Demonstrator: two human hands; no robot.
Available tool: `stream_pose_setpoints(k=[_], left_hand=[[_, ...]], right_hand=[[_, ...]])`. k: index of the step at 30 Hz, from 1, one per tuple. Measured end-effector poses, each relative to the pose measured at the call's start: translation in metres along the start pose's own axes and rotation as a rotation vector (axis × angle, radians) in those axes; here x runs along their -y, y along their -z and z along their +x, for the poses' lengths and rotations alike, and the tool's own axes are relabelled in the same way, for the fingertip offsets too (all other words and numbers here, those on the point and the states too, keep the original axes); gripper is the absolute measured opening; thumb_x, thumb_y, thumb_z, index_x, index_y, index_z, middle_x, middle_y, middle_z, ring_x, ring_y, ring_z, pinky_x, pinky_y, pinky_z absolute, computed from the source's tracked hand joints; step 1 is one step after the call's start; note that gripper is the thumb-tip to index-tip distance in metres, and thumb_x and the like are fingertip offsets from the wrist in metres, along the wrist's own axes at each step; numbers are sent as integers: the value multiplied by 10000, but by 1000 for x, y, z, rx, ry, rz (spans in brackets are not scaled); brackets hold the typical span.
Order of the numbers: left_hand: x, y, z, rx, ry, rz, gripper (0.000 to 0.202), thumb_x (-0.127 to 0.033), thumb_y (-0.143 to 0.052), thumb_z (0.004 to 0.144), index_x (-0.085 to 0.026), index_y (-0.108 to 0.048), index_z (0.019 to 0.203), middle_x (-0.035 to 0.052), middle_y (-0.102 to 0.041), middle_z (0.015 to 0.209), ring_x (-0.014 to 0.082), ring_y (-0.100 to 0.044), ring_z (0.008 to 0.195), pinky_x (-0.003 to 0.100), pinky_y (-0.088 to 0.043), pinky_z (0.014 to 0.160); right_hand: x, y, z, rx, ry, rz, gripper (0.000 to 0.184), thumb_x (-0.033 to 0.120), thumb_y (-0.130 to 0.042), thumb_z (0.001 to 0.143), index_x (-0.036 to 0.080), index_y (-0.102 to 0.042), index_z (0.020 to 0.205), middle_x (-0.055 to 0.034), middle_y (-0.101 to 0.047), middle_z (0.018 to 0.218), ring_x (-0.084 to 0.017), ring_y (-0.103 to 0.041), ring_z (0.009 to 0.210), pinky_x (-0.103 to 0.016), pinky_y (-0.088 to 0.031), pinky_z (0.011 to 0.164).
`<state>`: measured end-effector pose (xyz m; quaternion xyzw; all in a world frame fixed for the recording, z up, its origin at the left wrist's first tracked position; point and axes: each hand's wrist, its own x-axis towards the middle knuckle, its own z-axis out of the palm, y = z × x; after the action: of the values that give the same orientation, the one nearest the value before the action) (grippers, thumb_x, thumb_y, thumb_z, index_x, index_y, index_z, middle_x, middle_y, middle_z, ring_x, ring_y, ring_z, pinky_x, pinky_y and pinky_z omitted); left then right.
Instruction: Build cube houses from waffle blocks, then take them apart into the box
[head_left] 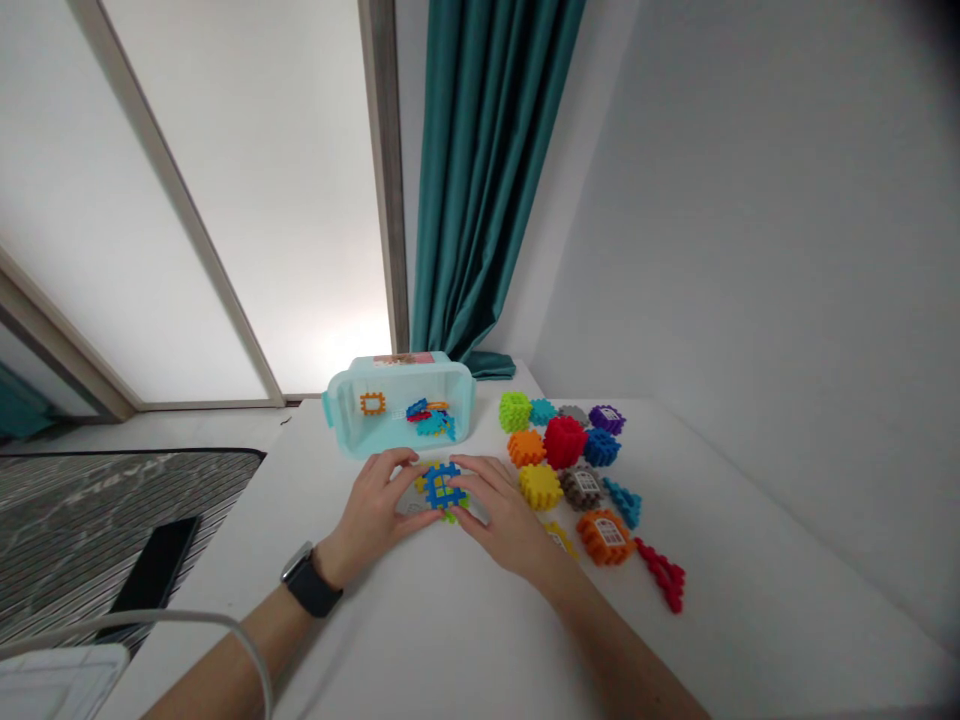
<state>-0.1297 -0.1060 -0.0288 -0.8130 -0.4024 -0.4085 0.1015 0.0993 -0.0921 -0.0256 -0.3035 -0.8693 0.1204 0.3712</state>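
Between my two hands is a blue square waffle block (pixel 442 487) with notched edges and a window-like opening. My left hand (pixel 379 505) grips its left side, thumb at the lower edge and fingers curled above. From the right, my right hand (pixel 499 505) holds it with thumb and fingertips. Beside and partly behind the blue block show a yellow piece (pixel 420 482) and a bit of a green piece (pixel 451 517). My fingers partly cover these pieces, so I cannot tell whether they are joined to it.
A pale turquoise bin (pixel 360 434) lies behind my hands, with an orange frame (pixel 373 403) and several loose pieces inside. Several notched blocks stand on the right, among them a red block (pixel 565 441) and an orange block (pixel 604 537). A white cable (pixel 187 617) crosses the lower left.
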Motion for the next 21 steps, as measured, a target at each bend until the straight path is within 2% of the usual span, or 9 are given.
stream_pose_setpoints(k=[5, 11, 16, 21], left_hand=[[-4, 0, 10, 13, -5, 17, 426, -535, -690, 845, -185, -637, 1083, 132, -627, 1088, 254, -627, 954, 400, -551, 810], [-20, -6, 33, 6, -16, 4, 419, -536, -680, 855, -192, -616, 1086, 134, -618, 1102, 263, -624, 985, 411, -545, 830], [-41, -31, 61, 9, -73, -57, 410, -526, -689, 850, -200, -599, 1082, 127, -612, 1106, 268, -617, 1002, 417, -537, 848], [-64, -62, 93, 66, -100, -118, 418, -496, -736, 820, -202, -592, 1079, 115, -610, 1126, 274, -608, 1012, 423, -520, 854]], right_hand=[[2, 10, 3, 9, -5, -39, 284, 154, -620, 888, 249, -605, 1156, -87, -595, 1342, -251, -521, 1251, -484, -453, 1069], [1, 36, 0, -25, -16, -65, 280, 171, -565, 921, 254, -592, 1186, -95, -581, 1355, -255, -520, 1265, -497, -454, 1071], [-12, 68, -17, -95, -47, -133, 295, 175, -573, 911, 269, -598, 1190, -88, -602, 1335, -266, -534, 1269, -513, -444, 1082], [-37, 104, -37, -124, -53, -171, 307, 175, -578, 906, 269, -598, 1197, -90, -596, 1356, -260, -535, 1285, -510, -434, 1097]])
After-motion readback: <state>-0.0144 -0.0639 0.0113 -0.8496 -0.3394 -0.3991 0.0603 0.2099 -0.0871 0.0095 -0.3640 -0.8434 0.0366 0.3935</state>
